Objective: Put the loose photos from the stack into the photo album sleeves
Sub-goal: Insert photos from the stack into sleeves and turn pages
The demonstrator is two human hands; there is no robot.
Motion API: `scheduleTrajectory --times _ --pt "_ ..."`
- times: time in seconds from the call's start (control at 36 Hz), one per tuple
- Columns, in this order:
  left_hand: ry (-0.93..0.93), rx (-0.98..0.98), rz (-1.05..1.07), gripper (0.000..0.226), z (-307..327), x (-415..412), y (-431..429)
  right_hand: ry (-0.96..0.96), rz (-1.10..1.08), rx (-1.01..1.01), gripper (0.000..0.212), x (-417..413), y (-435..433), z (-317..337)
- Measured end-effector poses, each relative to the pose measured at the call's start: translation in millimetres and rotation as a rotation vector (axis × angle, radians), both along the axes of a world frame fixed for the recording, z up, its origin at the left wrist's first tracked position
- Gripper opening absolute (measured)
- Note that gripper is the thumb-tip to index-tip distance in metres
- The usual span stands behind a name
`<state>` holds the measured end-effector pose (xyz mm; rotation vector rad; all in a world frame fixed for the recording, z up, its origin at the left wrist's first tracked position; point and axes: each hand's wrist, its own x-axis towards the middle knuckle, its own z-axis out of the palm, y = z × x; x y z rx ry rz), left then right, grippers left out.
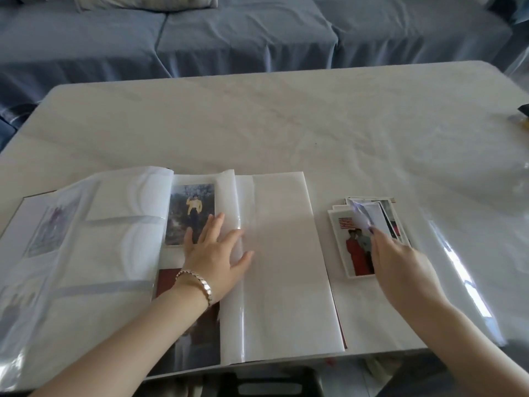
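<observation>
An open photo album (pixel 280 253) lies at the table's near edge, its clear sleeves partly filled. My left hand (pixel 216 253) rests flat with spread fingers on the middle page, just right of a sleeved photo of a figure in yellow (pixel 190 213). A darker photo (pixel 197 333) sits in the sleeve under my wrist. To the right of the album lies the stack of loose photos (pixel 369 239). My right hand (pixel 400 265) pinches one photo (pixel 361 214) by its lower corner and tilts it up off the stack.
The white marble-look table (pixel 286 124) has a glossy clear cover. A small dark and yellow object (pixel 522 113) sits at its far right edge. A blue covered sofa (pixel 243 35) stands behind the table.
</observation>
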<state>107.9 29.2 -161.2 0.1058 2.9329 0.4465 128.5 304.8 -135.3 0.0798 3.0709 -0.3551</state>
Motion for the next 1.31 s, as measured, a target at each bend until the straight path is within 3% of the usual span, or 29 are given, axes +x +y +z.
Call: scheduleTrajectory --times 0.14,0.25,0.31,0.36,0.42,0.53,0.61,0.69,0.83,0.94,1.17,1.31 --pt "0.188 0.45 0.083 0.022 19.5 -2.8 25.2 0.284 0.12 -0.137 0.047 6.7 -16.2 12.9" --pt "-0.333 1.048 0.259 0.048 49.6 -3.9 48.0 0.426 0.299 -0.247 0.054 9.3 -40.4 7.1" --pt "-0.452 1.174 0.343 0.029 52.2 -3.4 53.1 0.439 0.42 -0.271 0.046 11.6 -55.3 4.2" --pt "-0.382 1.139 0.42 0.008 53.1 -2.4 52.6 0.378 0.515 -0.315 0.035 13.7 -64.5 2.4" --pt "-0.303 1.088 0.452 0.011 49.5 -2.8 46.8 0.23 0.477 -0.435 0.041 14.9 -68.8 4.4" --pt "-0.203 0.993 0.414 0.011 46.0 -7.8 32.6 0.0 0.042 -0.678 0.059 7.4 -66.8 3.8" --pt "-0.14 0.942 0.341 0.015 44.8 -11.0 27.1 -0.094 -0.132 -0.825 0.034 -6.7 -61.2 0.3" --pt "-0.029 0.863 0.333 0.019 43.0 -14.8 25.8 -0.137 -0.222 -1.049 0.009 -12.2 -58.8 -2.2" --pt "-0.101 0.809 0.282 0.013 32.5 -18.8 34.0 -0.062 -0.224 -1.209 0.017 -14.0 -66.5 -7.1" --pt "-0.074 0.808 0.354 0.008 20.3 -24.7 40.7 -0.044 -0.221 -1.114 0.015 -13.2 -71.0 -15.4" --pt "0.227 0.687 0.723 0.014 10.0 -42.0 18.1 0.118 0.092 -0.531 0.025 11.8 -71.3 -37.0" --pt "0.259 0.653 0.753 0.02 9.0 -46.2 5.7 0.107 0.203 -0.419 0.033 17.4 -68.1 -47.0"
